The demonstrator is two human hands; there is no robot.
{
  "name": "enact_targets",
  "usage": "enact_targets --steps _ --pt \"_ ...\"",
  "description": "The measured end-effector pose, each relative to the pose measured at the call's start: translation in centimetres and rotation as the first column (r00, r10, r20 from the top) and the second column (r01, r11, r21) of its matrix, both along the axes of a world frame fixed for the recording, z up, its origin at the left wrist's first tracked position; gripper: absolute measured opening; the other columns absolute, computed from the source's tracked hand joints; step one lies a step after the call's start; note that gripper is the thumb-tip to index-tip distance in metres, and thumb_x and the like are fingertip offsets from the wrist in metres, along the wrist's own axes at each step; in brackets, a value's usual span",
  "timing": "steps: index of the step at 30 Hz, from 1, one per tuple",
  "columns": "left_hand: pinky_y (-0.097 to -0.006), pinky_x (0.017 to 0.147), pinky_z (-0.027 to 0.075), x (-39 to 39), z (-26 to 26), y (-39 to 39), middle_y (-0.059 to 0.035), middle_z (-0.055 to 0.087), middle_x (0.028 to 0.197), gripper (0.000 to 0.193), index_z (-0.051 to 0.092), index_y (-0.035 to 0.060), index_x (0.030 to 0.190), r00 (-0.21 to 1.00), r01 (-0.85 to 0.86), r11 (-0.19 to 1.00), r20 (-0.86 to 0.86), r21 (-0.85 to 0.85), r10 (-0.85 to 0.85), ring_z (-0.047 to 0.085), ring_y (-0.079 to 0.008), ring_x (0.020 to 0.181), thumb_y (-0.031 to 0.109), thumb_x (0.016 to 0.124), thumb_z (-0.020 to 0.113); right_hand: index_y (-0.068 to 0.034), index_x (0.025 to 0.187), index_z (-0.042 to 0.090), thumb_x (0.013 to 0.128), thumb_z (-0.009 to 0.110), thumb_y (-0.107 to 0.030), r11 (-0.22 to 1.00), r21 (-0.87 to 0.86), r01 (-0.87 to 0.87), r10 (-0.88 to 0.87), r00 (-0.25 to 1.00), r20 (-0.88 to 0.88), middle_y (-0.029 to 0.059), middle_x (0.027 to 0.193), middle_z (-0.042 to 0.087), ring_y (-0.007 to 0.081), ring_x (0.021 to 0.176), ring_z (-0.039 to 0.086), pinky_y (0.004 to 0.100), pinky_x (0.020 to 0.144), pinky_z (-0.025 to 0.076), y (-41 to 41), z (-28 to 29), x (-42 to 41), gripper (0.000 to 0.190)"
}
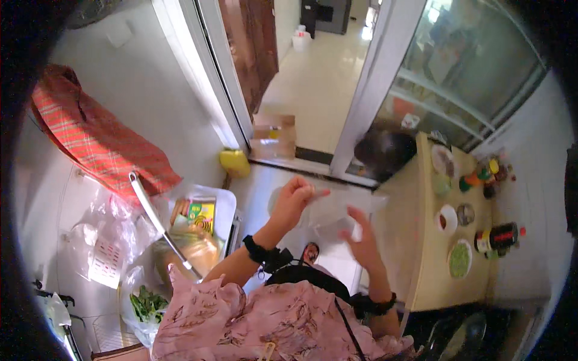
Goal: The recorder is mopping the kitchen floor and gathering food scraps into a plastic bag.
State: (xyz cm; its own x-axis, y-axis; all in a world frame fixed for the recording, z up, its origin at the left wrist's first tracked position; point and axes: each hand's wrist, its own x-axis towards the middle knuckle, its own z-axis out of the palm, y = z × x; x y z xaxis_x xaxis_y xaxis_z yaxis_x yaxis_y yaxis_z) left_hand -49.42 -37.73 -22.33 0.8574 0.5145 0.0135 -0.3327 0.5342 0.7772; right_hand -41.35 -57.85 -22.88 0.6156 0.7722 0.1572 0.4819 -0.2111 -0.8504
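Note:
Both my hands are raised in front of me over the tiled floor. My left hand [295, 201] has its fingers closed on a thin, clear plastic bag [327, 221], which hangs between the hands and is hard to make out. My right hand [361, 237] is blurred beside the bag, thumb and fingers spread; whether it touches the plastic I cannot tell. Black bands sit around both wrists.
At right, a counter [408, 252] holds a plate of chopped greens [460, 258], a white bowl with red sauce [446, 219] and bottles. At left are a white tray [228, 198] with packages, a bag of leafy greens [146, 304] and a red checked cloth [104, 140]. A cardboard box [273, 135] stands by the doorway.

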Motion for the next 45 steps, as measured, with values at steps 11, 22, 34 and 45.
enact_targets --steps 11,22,34,45 --pt "-0.0339 0.075 0.05 8.3 3.9 11.0 -0.0031 0.051 0.069 0.003 0.046 0.0053 0.078 0.913 -0.394 0.917 -0.139 -0.066 0.383 0.061 -0.0188 0.072 0.005 0.081 0.046 -0.003 0.093 0.057 0.063 0.068 -0.039 0.639 -0.653 -0.406 0.634 0.758 0.149 0.0173 0.088 0.058 0.0334 0.086 0.055 0.0407 0.08 0.042 20.7 -3.5 12.0 0.048" --pt "-0.0245 0.066 0.05 18.5 0.6 23.7 -0.0045 0.053 0.075 0.006 0.048 0.005 0.079 0.98 -0.088 0.996 -0.178 0.035 0.093 0.059 -0.0142 0.071 0.01 0.08 0.052 -0.002 0.105 0.051 0.061 0.075 -0.029 0.86 -0.168 -0.482 0.49 0.872 0.007 0.0125 0.108 0.053 0.0257 0.104 0.049 0.0349 0.091 0.037 35.7 -7.0 20.9 0.058" --pt "-0.0246 0.055 0.049 22.4 -2.6 40.1 -0.0046 0.053 0.072 0.003 0.047 0.0043 0.08 0.945 -0.174 0.909 -0.322 -0.379 0.046 0.06 -0.0136 0.065 0.007 0.081 0.048 -0.008 0.113 0.046 0.05 0.077 -0.04 0.785 -0.541 -0.302 0.504 0.818 0.276 0.0143 0.118 0.047 0.028 0.112 0.043 0.0476 0.093 0.031 50.9 -4.0 26.8 0.076" --pt "-0.0236 0.067 0.045 28.6 -6.9 52.2 -0.0041 0.054 0.074 0.008 0.051 0.0022 0.079 0.83 -0.31 0.947 -0.462 0.08 0.311 0.058 -0.0119 0.071 0.01 0.08 0.05 -0.008 0.09 0.052 0.066 0.061 -0.017 0.798 -0.489 -0.353 0.544 0.771 0.331 0.0133 0.093 0.058 0.0321 0.094 0.053 0.0493 0.079 0.04 63.0 -15.4 37.8 0.027"
